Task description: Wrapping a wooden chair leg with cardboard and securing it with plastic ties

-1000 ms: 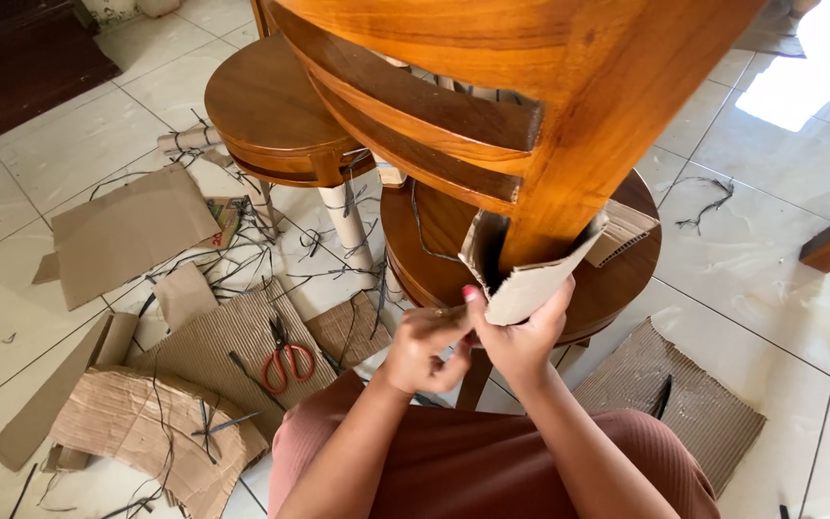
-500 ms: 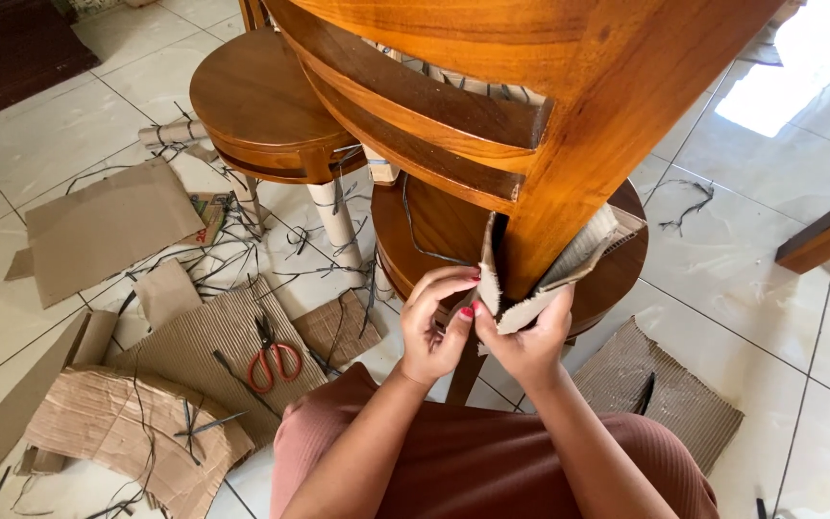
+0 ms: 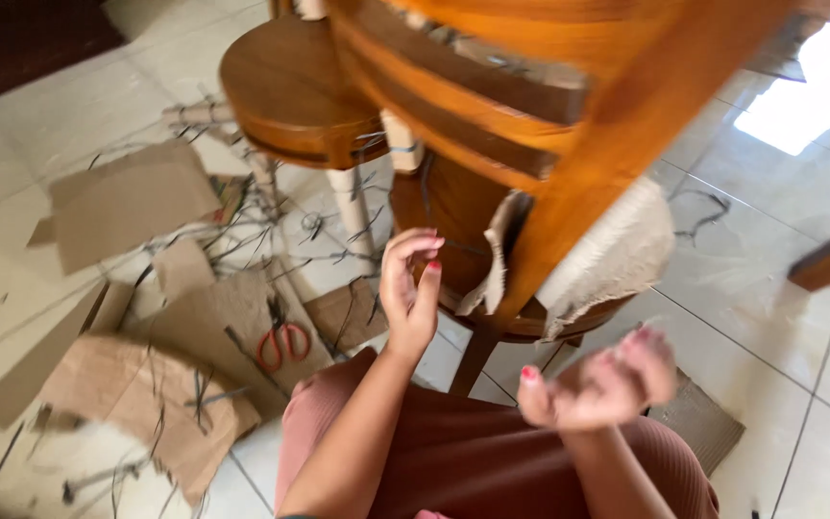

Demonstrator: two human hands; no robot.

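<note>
Both hands are hanging free of the cardboard wrap, which is sitting loose around the chair leg. The left hand is hovering just beside the wrap's left flap, fingers spread and slightly curled, pinching nothing. The right hand is lying lower, near the lap, palm up and fingers apart, blurred by motion and holding nothing.

Judging by how things lie, the wrap is partly undone: its flaps are gaping outward on both sides of the leg, yet it is not off, and it is clinging where the leg meets the round seat behind it. Pulling it clear looks like what is left.

A second round seat is standing farther back on the left, with a pale wrapped leg below it. On the tiled floor, cardboard pieces and dark cut strings are lying scattered, and red-handled scissors are resting on a corrugated sheet. The slanting chair frame is crowding the space above the hands, and the seat behind is leaving little room around the leg.
</note>
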